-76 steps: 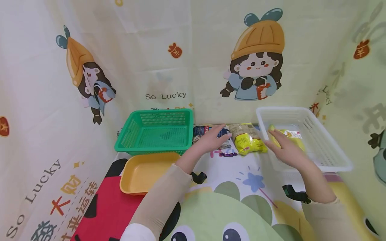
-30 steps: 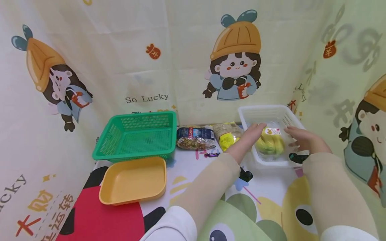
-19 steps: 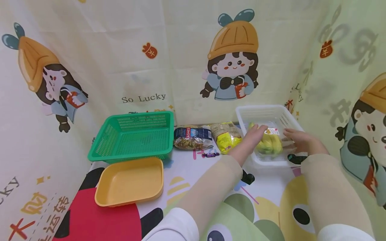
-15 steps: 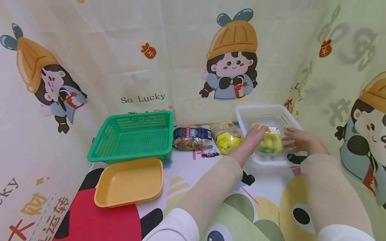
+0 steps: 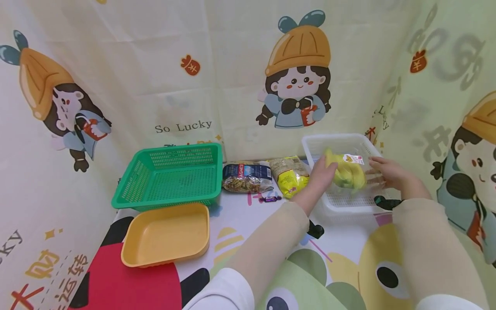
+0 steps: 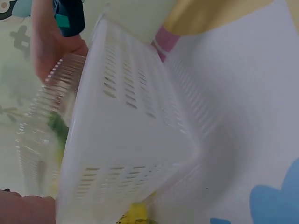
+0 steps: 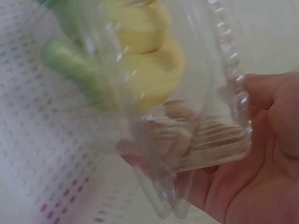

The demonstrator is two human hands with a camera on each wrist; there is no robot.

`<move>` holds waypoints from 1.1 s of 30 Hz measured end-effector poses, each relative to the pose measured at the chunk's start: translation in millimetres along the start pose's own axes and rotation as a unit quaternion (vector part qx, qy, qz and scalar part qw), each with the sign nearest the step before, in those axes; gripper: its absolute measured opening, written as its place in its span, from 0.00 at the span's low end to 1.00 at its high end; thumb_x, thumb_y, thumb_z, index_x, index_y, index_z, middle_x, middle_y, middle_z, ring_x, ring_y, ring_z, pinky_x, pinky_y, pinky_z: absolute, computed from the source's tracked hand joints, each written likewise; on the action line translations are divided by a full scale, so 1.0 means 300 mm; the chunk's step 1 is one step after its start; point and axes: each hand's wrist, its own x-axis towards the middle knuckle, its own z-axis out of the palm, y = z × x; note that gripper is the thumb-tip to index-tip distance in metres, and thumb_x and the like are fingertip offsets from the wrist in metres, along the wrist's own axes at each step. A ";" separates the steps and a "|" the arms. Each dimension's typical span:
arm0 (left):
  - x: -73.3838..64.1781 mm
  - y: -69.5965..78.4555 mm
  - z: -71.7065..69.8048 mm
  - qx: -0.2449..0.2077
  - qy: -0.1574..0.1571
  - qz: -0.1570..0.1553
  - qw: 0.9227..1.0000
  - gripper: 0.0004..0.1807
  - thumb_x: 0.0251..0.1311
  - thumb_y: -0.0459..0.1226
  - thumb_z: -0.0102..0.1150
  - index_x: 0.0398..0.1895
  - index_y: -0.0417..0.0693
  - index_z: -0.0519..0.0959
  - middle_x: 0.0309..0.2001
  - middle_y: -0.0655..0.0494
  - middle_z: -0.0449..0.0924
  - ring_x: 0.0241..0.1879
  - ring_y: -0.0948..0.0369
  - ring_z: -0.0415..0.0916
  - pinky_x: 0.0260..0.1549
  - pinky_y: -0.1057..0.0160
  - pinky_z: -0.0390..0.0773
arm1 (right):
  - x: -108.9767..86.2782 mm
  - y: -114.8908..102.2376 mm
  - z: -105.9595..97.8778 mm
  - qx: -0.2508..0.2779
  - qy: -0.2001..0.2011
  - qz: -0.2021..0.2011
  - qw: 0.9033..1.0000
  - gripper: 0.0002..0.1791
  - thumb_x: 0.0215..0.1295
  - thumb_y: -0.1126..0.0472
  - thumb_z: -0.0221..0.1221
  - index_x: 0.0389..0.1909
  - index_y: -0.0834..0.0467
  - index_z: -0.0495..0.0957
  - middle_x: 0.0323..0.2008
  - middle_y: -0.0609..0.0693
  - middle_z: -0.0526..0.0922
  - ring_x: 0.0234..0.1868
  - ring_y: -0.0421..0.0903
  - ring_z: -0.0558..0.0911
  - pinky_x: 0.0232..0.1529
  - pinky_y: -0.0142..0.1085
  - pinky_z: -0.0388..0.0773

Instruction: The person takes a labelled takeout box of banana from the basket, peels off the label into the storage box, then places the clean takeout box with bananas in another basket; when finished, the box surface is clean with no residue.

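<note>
A clear plastic box of bananas [image 5: 350,172] with a white label is held between both hands, raised off the floor of the white basket [image 5: 333,206]. My left hand [image 5: 320,177] grips its left side. On the opposite side, my right hand [image 5: 395,174] holds the box. The right wrist view shows the right hand [image 7: 275,130] with the thumb near the ridged edge and fingers curled under the clear plastic box [image 7: 205,144]. Seen from the left wrist, the white basket's wall [image 6: 126,107] hides much of the box, and only part of the left hand [image 6: 25,210] shows.
Left of the basket lie a yellow-and-clear bag [image 5: 290,177], a dark-labelled AGNESI bag [image 5: 247,177] and a purple wrapped candy [image 5: 270,199]. A green basket [image 5: 170,200] stands at the back left, behind a shallow orange tray [image 5: 166,258]. Cloth walls surround the table.
Both hands have come to the two sides of the banana box in the white basket. During the last half second the box has risen, its label now higher. The other things stay put.
</note>
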 end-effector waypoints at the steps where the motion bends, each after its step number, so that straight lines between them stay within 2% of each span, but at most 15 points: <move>1: 0.002 -0.002 -0.002 -0.001 0.004 0.007 1.000 0.34 0.69 0.53 0.46 0.76 0.56 0.59 0.74 0.58 0.62 0.74 0.57 0.60 0.72 0.56 0.61 | -0.004 -0.009 -0.002 -0.002 0.008 -0.003 1.000 0.39 0.79 0.43 0.31 0.78 0.56 0.25 0.72 0.77 0.49 0.53 0.54 0.84 0.50 0.52 0.82; 4: 0.006 -0.009 -0.007 -0.017 0.010 0.013 1.000 0.33 0.69 0.52 0.47 0.76 0.58 0.60 0.73 0.58 0.65 0.72 0.56 0.63 0.71 0.55 0.64 | -0.015 -0.039 -0.005 0.003 0.022 -0.015 1.000 0.40 0.79 0.41 0.33 0.78 0.54 0.27 0.73 0.76 0.51 0.46 0.45 0.85 0.48 0.49 0.83; 7: 0.007 -0.013 -0.011 -0.030 0.009 0.005 0.999 0.32 0.70 0.55 0.45 0.76 0.62 0.59 0.72 0.59 0.67 0.71 0.56 0.65 0.69 0.53 0.66 | -0.025 -0.072 -0.003 -0.001 0.024 -0.024 0.999 0.40 0.78 0.41 0.33 0.78 0.54 0.27 0.73 0.75 0.51 0.45 0.42 0.85 0.47 0.48 0.83; 13: 0.002 -0.008 -0.016 -0.028 0.008 -0.027 0.999 0.39 0.68 0.64 0.41 0.78 0.61 0.55 0.75 0.59 0.62 0.74 0.55 0.60 0.71 0.51 0.62 | -0.042 -0.119 0.009 -0.031 0.030 -0.032 0.999 0.40 0.78 0.40 0.33 0.79 0.54 0.28 0.73 0.73 0.55 0.46 0.42 0.85 0.46 0.44 0.82; 20: -0.003 0.000 -0.023 -0.028 0.001 -0.042 0.999 0.43 0.63 0.68 0.44 0.78 0.63 0.55 0.74 0.58 0.62 0.73 0.54 0.60 0.70 0.50 0.64 | -0.057 -0.146 0.023 -0.041 0.031 -0.039 0.998 0.40 0.79 0.42 0.33 0.78 0.57 0.28 0.71 0.72 0.59 0.45 0.43 0.87 0.46 0.46 0.83; 23: -0.006 0.004 -0.031 -0.032 -0.001 -0.038 0.999 0.42 0.62 0.68 0.47 0.76 0.64 0.57 0.72 0.58 0.66 0.71 0.54 0.64 0.68 0.49 0.68 | -0.060 -0.151 0.023 -0.053 0.033 -0.036 0.997 0.42 0.78 0.39 0.33 0.78 0.57 0.28 0.71 0.73 0.58 0.48 0.47 0.86 0.46 0.45 0.83; 24: -0.006 0.006 -0.034 -0.035 -0.002 -0.035 0.999 0.41 0.62 0.68 0.48 0.75 0.64 0.59 0.71 0.58 0.68 0.70 0.54 0.66 0.67 0.49 0.69 | -0.062 -0.154 0.022 -0.062 0.035 -0.034 0.997 0.43 0.77 0.38 0.33 0.78 0.57 0.28 0.71 0.73 0.58 0.52 0.50 0.84 0.47 0.45 0.82; 27: -0.004 0.010 -0.042 -0.035 -0.001 -0.023 0.999 0.38 0.62 0.66 0.50 0.72 0.64 0.62 0.67 0.58 0.72 0.67 0.56 0.70 0.64 0.50 0.72 | -0.066 -0.160 0.023 -0.076 0.041 -0.031 0.996 0.43 0.77 0.37 0.31 0.78 0.57 0.28 0.72 0.74 0.56 0.63 0.63 0.74 0.50 0.47 0.81; 30: 0.000 0.015 -0.049 -0.032 0.001 -0.018 0.999 0.36 0.63 0.64 0.51 0.71 0.62 0.63 0.66 0.57 0.72 0.65 0.57 0.70 0.64 0.51 0.72 | -0.073 -0.170 0.029 -0.082 0.046 -0.030 0.995 0.42 0.77 0.37 0.30 0.78 0.56 0.29 0.71 0.75 0.56 0.68 0.70 0.64 0.51 0.48 0.80; 33: 0.003 0.020 -0.057 -0.023 0.003 -0.015 1.000 0.38 0.63 0.64 0.51 0.72 0.59 0.62 0.67 0.56 0.70 0.66 0.57 0.69 0.66 0.53 0.70 | -0.084 -0.182 0.040 -0.076 0.052 -0.033 0.995 0.42 0.77 0.37 0.31 0.79 0.56 0.29 0.70 0.76 0.57 0.64 0.65 0.72 0.48 0.45 0.82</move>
